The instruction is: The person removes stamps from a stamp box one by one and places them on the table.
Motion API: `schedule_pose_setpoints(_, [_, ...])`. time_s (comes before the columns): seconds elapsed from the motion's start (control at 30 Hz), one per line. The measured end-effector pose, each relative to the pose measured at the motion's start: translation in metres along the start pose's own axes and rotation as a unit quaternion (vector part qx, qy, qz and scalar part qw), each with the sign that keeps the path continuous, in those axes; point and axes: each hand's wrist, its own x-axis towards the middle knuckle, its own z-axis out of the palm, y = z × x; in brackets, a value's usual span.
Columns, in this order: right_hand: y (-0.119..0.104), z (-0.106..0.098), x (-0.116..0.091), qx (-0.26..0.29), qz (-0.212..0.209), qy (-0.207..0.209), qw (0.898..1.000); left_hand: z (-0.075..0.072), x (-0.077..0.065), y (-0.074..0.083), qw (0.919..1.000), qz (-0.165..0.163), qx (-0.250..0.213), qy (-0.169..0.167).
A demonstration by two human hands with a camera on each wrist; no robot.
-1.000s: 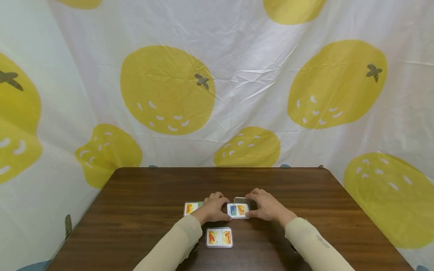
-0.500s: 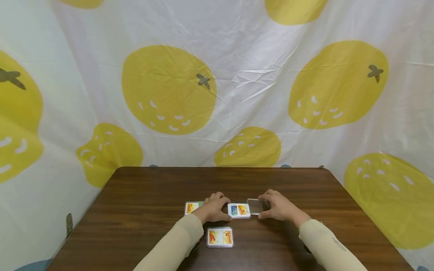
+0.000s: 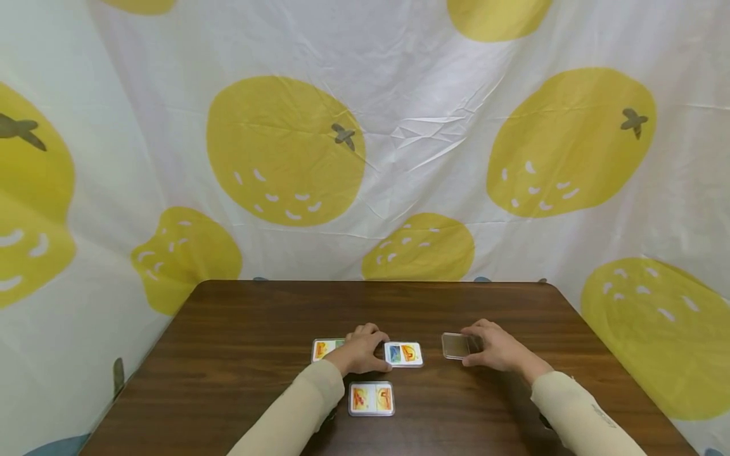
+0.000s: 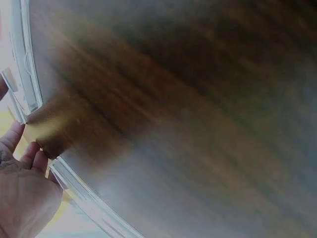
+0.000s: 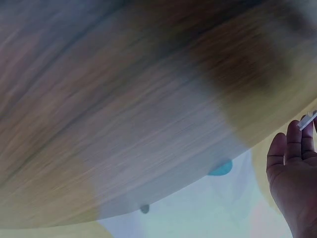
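Note:
My left hand (image 3: 360, 350) holds the left edge of a flat clear plastic case (image 3: 403, 354) with its thumb and fingers. A card with a blue picture and an orange-yellow one lies in this case, face up on the table. Off to the right, my right hand (image 3: 499, 347) pinches a clear rectangular plastic lid (image 3: 454, 346) by its right side. The lid is apart from the case. In the right wrist view the fingers (image 5: 293, 144) hold only a thin edge of the lid (image 5: 308, 120). In the left wrist view, a clear case edge (image 4: 30, 74) is near the fingertips.
Partly behind my left hand lies another cased card (image 3: 324, 348) with orange and green pictures. Nearer to me is a third case (image 3: 371, 399) with two orange-red pictures. The brown wooden table (image 3: 274, 310) meets a white curtain (image 3: 410, 164) printed with yellow fruit.
My right hand has drawn the clear lid off the middle case and carried it to the right. The left hand has stayed at the case's left edge.

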Motion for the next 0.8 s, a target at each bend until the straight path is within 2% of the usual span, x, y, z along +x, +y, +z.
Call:
schedule_pose_setpoints(0.13, [0.009, -0.005, -0.007, -0.005, 0.008, -0.004, 1.000, -0.002, -0.001, 0.001, 1.0000, -0.005, 0.001, -0.006])
schedule_pose_setpoints(0.43, [0.022, -0.010, -0.017, -0.021, -0.008, -0.004, 1.000, -0.003, -0.002, 0.003, 1.0000, -0.005, 0.001, -0.007])
schedule_pose_setpoints(0.8, [0.027, -0.011, -0.021, -0.040, -0.004, 0.000, 0.999, -0.001, 0.000, -0.001, 1.0000, -0.005, 0.002, -0.005])
